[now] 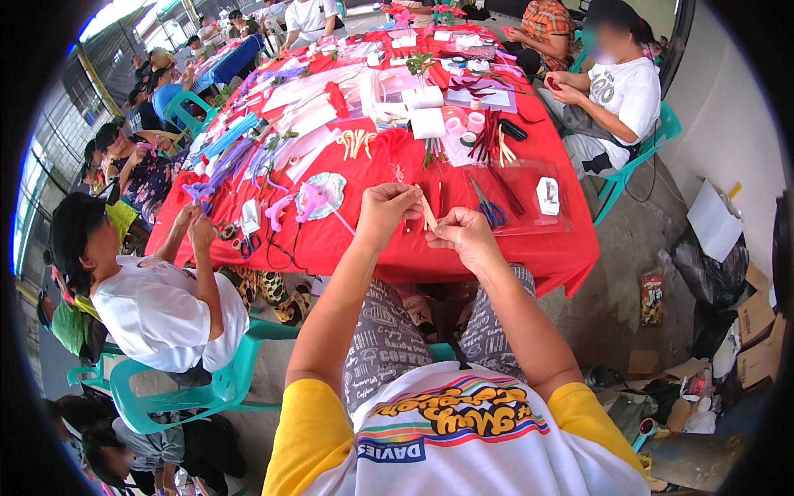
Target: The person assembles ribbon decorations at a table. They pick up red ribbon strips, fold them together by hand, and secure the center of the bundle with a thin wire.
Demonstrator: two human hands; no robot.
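Note:
Between my two hands, above the near edge of the red-covered table (pixel 347 256), a narrow cream strip (pixel 428 213) is stretched. My left hand (pixel 387 217) pinches its upper end and my right hand (pixel 463 238) pinches its lower end. Just beyond my right hand lies a pair of scissors (pixel 490 207) with blue handles. Dark red strips (pixel 506 192) rest beside them. A white dispenser (pixel 547 196) sits farther right on clear plastic. To the left of my left hand, a pink glue gun (pixel 311 201) lies on a pale round plate (pixel 332 187).
Cream pipe-cleaner-like strips (pixel 356 143), purple strips (pixel 231 169) and white rolls (pixel 428 123) cover the table farther off. A person in white (pixel 165 306) works close on my left, another (pixel 616 99) at the right side. Bags and cardboard (pixel 757 347) are piled on the right floor.

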